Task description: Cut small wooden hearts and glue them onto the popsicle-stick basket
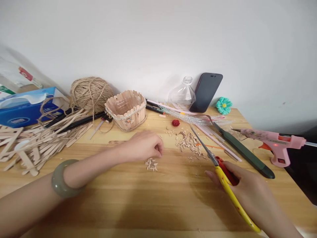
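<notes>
My left hand (140, 146) is closed, its fingertips curled together just above a small heap of pointed wood pieces (151, 164). Whether something is pinched in those fingers is hidden. In my right hand (252, 190) is a pair of scissors (230, 193) with yellow and red handles, the blades pointing forward and left. Past the blades lies a scatter of wood clippings (188, 142). Behind my left hand stands a small basket (127, 114) made of craft sticks, trimmed with a glittery cord. A dark red rosette (175, 123) lies to the right of the basket.
Loose craft sticks (47, 145), a twine ball (91, 94) and a blue tissue box (27, 107) occupy the left. Along the wall are a clear bottle piece (184, 92), a phone (206, 92) and a teal flower (224, 105). Rightward lie a dark green tool (247, 153) and a pink glue gun (277, 140).
</notes>
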Available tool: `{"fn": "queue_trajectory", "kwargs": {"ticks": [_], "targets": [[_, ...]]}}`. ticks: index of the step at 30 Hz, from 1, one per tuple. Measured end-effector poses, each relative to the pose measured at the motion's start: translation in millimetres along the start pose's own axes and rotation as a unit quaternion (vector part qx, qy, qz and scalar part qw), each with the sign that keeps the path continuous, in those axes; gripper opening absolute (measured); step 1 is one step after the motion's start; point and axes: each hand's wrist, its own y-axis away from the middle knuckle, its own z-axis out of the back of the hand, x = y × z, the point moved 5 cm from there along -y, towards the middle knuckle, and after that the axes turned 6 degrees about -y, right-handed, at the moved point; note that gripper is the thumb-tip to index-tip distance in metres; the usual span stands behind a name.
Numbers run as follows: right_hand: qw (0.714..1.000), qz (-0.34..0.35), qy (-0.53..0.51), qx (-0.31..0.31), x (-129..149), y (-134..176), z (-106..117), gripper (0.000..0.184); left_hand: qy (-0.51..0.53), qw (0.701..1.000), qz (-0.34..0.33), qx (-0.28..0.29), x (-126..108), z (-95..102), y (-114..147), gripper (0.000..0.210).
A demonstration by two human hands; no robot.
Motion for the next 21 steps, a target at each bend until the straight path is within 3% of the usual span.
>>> {"fn": "queue_trajectory", "kwargs": {"ticks": [6,15,21], "targets": [[1.0,-0.009,-0.001,0.01,-1,0,-3,0.044,0.029,0.999,0.008,-0.01,3,2.5,3,0.013],[0.999,0.038,0.017,-0.002,7,2,2,0.034,0.12,0.991,-0.013,-0.054,3,6.4,-15,0.014],[1.0,0.02,0.013,-0.015,1,7,5,0.037,0.094,0.993,-0.004,-0.075,11,9.7,-8,0.018]]}}
